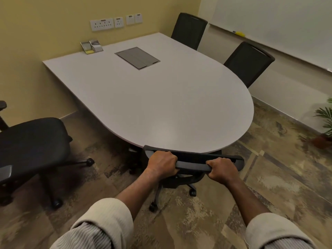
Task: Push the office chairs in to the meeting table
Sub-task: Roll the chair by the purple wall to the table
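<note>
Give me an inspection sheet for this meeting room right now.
Surface: grey meeting table, rounded near end, closed cable hatch set in top.
Job's things: near chair tucked at rounded end; two far chairs pushed in on the right side; left chair stands clear of table.
Clutter: note holders by the wall.
Grip: left hand and right hand both closed on the near chair's backrest top.
Cables: nothing seen; wall sockets unused.
Surroundings: whiteboard, potted plant, patterned carpet.

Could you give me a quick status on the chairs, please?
Left hand, right hand gripping near chair backrest, tucked against table. Left chair not yet pushed in. Nothing blocking.
</note>
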Demonstrator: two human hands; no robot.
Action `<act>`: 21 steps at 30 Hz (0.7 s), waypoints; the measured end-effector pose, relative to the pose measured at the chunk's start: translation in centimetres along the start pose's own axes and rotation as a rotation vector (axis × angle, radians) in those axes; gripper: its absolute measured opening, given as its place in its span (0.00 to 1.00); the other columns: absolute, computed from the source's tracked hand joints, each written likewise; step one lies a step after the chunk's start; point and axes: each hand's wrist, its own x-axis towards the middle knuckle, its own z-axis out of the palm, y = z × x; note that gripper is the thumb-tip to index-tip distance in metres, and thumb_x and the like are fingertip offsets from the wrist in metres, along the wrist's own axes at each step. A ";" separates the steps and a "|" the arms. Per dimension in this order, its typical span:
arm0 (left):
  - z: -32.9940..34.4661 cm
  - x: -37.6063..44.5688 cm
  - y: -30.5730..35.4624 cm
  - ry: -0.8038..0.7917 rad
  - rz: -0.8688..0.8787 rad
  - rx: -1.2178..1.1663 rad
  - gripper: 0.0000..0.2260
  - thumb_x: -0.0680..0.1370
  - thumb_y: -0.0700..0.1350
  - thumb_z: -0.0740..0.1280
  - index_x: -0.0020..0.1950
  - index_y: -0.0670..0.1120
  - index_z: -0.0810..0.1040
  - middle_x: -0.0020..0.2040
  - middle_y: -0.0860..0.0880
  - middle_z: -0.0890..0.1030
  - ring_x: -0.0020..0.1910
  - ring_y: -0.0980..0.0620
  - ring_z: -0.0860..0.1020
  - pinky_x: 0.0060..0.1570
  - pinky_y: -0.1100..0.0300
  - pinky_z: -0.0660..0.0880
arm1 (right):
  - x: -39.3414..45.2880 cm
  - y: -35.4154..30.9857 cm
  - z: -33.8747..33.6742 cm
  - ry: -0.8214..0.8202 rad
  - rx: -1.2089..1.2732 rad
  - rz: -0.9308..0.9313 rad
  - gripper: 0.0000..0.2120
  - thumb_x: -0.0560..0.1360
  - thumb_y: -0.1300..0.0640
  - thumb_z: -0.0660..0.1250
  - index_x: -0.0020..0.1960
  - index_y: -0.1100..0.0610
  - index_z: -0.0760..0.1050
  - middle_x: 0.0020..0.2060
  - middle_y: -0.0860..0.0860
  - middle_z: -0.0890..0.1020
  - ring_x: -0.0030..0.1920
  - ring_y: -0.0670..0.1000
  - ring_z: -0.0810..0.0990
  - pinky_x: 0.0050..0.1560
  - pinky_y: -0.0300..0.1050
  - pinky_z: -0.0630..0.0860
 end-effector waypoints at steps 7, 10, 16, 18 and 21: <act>0.3 -2.8 3.9 -0.030 -0.105 0.009 0.14 0.78 0.58 0.64 0.48 0.49 0.82 0.45 0.49 0.84 0.44 0.45 0.83 0.42 0.51 0.78 | -2.9 0.7 0.7 0.002 -0.031 -0.035 0.10 0.68 0.48 0.68 0.48 0.49 0.81 0.38 0.47 0.84 0.41 0.52 0.83 0.44 0.47 0.80; 0.1 -3.2 3.9 -0.034 -0.127 0.041 0.13 0.77 0.58 0.65 0.48 0.50 0.82 0.45 0.49 0.83 0.44 0.46 0.82 0.41 0.52 0.76 | -3.2 0.4 0.9 0.003 -0.018 -0.073 0.10 0.69 0.48 0.67 0.48 0.49 0.80 0.40 0.48 0.84 0.42 0.53 0.83 0.44 0.47 0.79; 0.5 -2.7 2.6 -0.039 -0.145 0.049 0.12 0.75 0.57 0.66 0.46 0.50 0.83 0.41 0.52 0.83 0.42 0.48 0.82 0.42 0.52 0.80 | -2.6 -0.1 1.3 0.066 -0.005 -0.118 0.08 0.70 0.48 0.66 0.45 0.50 0.79 0.39 0.49 0.84 0.41 0.55 0.83 0.43 0.48 0.77; 1.0 -2.5 2.1 -0.022 -0.135 0.068 0.11 0.75 0.57 0.66 0.46 0.51 0.82 0.42 0.52 0.83 0.42 0.49 0.82 0.41 0.52 0.79 | -2.2 -0.1 1.9 0.076 -0.019 -0.105 0.07 0.70 0.48 0.65 0.44 0.51 0.77 0.37 0.49 0.83 0.40 0.55 0.82 0.41 0.48 0.76; 1.2 -2.2 1.6 -0.027 -0.114 0.060 0.11 0.76 0.56 0.65 0.45 0.51 0.81 0.43 0.51 0.83 0.42 0.48 0.82 0.39 0.54 0.76 | -1.9 0.1 2.7 0.096 -0.007 -0.096 0.07 0.69 0.48 0.66 0.42 0.51 0.77 0.35 0.49 0.82 0.37 0.54 0.82 0.38 0.47 0.76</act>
